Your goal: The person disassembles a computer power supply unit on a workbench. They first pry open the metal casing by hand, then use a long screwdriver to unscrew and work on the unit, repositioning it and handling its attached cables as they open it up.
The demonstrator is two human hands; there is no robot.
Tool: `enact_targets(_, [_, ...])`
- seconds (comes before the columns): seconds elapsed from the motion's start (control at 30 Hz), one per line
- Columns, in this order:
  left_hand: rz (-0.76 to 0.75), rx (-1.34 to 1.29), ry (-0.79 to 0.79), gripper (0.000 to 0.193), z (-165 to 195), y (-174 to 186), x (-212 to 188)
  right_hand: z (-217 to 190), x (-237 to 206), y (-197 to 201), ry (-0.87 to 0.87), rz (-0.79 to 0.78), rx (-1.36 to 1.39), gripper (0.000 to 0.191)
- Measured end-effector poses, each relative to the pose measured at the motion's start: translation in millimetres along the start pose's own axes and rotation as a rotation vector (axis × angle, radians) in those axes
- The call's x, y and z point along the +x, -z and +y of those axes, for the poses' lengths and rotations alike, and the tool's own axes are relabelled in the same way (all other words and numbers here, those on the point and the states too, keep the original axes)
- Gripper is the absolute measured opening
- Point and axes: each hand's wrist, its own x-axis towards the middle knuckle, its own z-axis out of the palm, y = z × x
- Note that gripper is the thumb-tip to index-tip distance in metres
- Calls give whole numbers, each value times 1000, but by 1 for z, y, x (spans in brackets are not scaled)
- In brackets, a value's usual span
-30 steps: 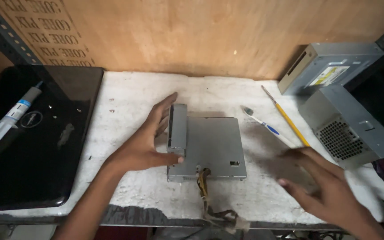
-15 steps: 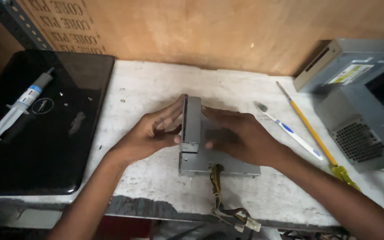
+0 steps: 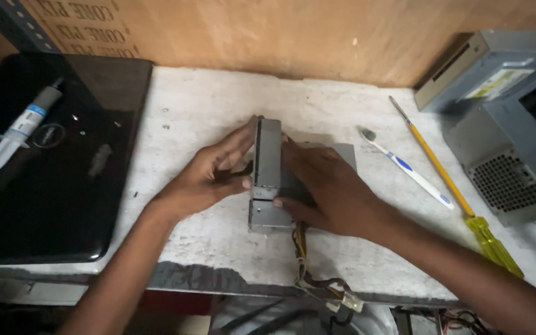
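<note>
both the left hand and right hand clamp the grey power supply unit on the bench, where its dangling cable bundle could snag if pulled.

Bare bench lies open between laptop and toothbrush.

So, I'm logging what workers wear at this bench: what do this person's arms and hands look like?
Both forearms are bare, with no sleeves in view. The left hand and right hand wear no gloves, and no rings, watch or bands are visible.
</note>
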Motion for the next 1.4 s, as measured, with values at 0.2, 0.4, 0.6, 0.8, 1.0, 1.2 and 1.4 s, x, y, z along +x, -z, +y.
enact_targets(0.2, [-40,-53,-25,92,0,3,-1,-3,0,0,-31,30,14,82])
enact_targets(0.4, [-15,-55,-25,91,2,2,-2,-1,-6,1,-128,24,44,68])
enact_targets(0.6, [147,412,-33,76,18,-5,-18,-1,-6,-3,-212,18,63,59])
enact_targets(0.8, [472,1213,37,28,77,44,-73,0,-6,-3,-200,21,12,57])
enact_targets(1.0, [656,1880,259,31,79,109,-93,1,-5,-2,-175,56,33,56])
enact_targets(1.2, [623,1363,317,28,79,81,-82,6,-16,-2,-270,252,115,29])
enact_targets(1.4, [527,1026,84,43,68,24,-66,10,-37,17,-239,208,152,35])
